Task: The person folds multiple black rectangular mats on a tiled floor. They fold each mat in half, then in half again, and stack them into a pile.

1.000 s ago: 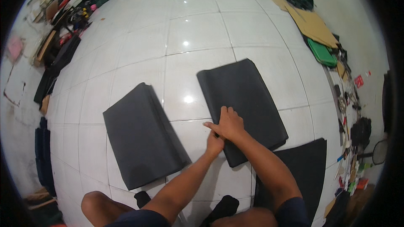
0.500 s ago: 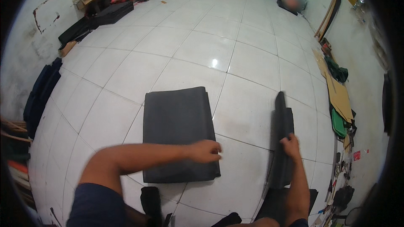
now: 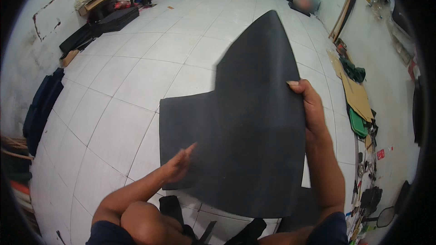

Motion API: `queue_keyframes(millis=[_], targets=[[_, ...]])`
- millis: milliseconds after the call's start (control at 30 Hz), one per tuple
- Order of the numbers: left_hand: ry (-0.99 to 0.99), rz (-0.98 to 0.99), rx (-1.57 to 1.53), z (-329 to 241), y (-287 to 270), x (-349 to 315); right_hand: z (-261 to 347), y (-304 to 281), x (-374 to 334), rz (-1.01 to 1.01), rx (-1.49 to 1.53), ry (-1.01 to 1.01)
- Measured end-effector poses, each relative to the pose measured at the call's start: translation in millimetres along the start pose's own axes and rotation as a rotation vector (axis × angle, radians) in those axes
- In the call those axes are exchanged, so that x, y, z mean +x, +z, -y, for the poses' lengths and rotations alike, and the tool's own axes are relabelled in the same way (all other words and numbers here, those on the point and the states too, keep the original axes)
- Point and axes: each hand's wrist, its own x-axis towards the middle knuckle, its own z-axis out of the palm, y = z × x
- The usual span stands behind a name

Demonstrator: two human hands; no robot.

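Note:
My right hand (image 3: 309,102) grips the right edge of a large dark grey sheet (image 3: 259,109), its thumb lying on the top face. The sheet is raised and tilted, with a curved far corner. Its left part overlaps a flat stack of dark grey sheets (image 3: 179,118) on the floor. Over that stack, close to the raised sheet's left side, is my left hand (image 3: 179,165). Its fingers are stretched out, slightly blurred, and hold nothing that I can see. More dark sheet material (image 3: 299,206) lies near my right forearm, partly hidden.
White tiles (image 3: 109,113) cover the floor. Dark folded bundles (image 3: 43,109) line the left wall. Cardboard (image 3: 356,100), a green item (image 3: 358,122) and small clutter lie along the right wall. Another person (image 3: 305,1) is at the far right.
My right hand has lifted a dark sheet from the pile on the right and brought it left, partly over the stack. My left hand has drawn back to the left and nearer me.

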Motion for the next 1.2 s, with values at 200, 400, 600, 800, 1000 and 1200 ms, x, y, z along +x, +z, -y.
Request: queue_keyframes(millis=[200, 400, 600, 800, 1000, 1200], targets=[[0.215, 0.057, -0.081, -27, -56, -47, -162, -26, 40, 0.023, 0.061, 0.317], [0.063, -0.345, 0.236, 42, -116, 8, -327, -33, 4, 0.031, -0.993, 0.226], [0.156, -0.335, 0.304, 66, -141, 21, -315, -19, -1, 0.034, -0.946, 0.249], [0.278, -0.368, 0.379, 74, -134, 20, -311, -10, 1, 0.023, -1.011, 0.217], [0.142, -0.312, 0.399, 64, -135, 18, -316, -22, 10, 0.078, -1.021, 0.219], [-0.021, -0.704, 0.874, 24, -146, -2, -302, -50, -16, -0.069, -0.878, 0.592]])
